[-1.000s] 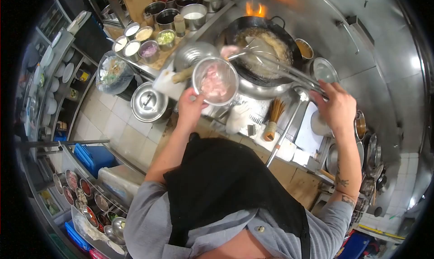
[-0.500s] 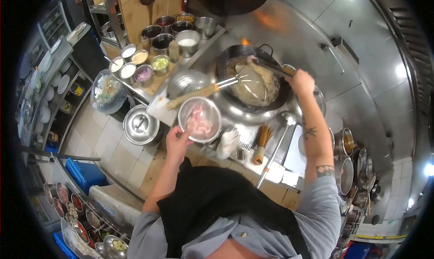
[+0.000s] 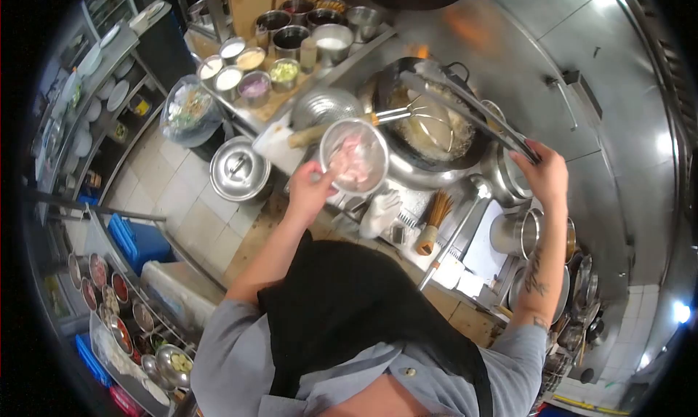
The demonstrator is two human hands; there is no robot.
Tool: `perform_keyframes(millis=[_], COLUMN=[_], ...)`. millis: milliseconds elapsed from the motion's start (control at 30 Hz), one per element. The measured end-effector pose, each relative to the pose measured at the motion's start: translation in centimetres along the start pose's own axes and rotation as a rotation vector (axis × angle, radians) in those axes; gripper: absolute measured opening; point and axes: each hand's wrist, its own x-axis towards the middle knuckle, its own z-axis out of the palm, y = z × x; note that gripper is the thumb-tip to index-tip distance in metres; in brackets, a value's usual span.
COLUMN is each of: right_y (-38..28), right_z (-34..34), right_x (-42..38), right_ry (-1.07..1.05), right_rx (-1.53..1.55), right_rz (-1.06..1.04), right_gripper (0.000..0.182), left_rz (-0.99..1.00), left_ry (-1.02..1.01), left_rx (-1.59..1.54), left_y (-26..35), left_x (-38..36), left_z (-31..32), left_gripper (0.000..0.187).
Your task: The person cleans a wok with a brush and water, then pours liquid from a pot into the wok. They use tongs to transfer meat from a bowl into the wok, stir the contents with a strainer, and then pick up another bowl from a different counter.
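Observation:
My left hand (image 3: 311,189) grips the near rim of a steel bowl (image 3: 379,154) with pale pink raw meat pieces (image 3: 352,157) in it, held up beside the wok. In my right hand (image 3: 545,173) are long metal tongs (image 3: 476,110), reaching over the black wok (image 3: 472,155). Their arms look spread, with the tips above bubbling oil (image 3: 454,137); blur hides whether they hold anything. A wire strainer (image 3: 435,122) lies across the wok, its wooden handle (image 3: 309,135) passing behind the bowl.
A perforated steel bowl (image 3: 323,108) sits left of the wok. Sauce and seasoning pots (image 3: 291,42) crowd the counter behind it. Near the front edge are a white glove (image 3: 382,213), a bamboo brush (image 3: 436,221) and a ladle (image 3: 458,228). A lidded pot (image 3: 240,168) stands on the floor.
My right hand has drawn right and closer to me, and the tongs look wider apart; a piece showed at their tips before. The view has shifted, with the bowl still in my left hand.

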Motion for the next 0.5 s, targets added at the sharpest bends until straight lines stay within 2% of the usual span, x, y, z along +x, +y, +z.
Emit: perform_keyframes(millis=[67,167,200,267,367,500], right_y=[-0.9,-2.2,-2.3,-2.4,-2.6,-2.4], right_z=[-1.7,-1.2,-0.7,1.3,4.5,6.1], right_x=[-2.7,-5.3,-5.8,-6.7,-7.5,-8.0], right_ry=[-0.042,-0.129,-0.147,-0.098,0.063,0.153], right_rx=[-0.011,-0.057,-0.082,-0.161,-0.232,-0.237], right_rz=[-0.096,-0.165,-0.193,-0.241,-0.340,-0.368], right_gripper=[0.049,0.047,0.047,0.044,0.040,0.038], left_rz=[0.006,0.207,0.207,0.211,0.183,0.039], left_ry=[-0.014,-0.028,-0.057,-0.116,-0.113,-0.101], left_rx=[0.018,0.127,0.196,0.331,0.351,0.105], left_y=[0.4,-0.1,0.1,0.5,0.1,0.2], left_x=[0.4,1.0,1.0,0.8,0.9,1.6], left_z=[0.7,1.9,2.2,2.7,3.1,2.9], left_gripper=[0.024,0.023,0.021,0.018,0.019,0.014])
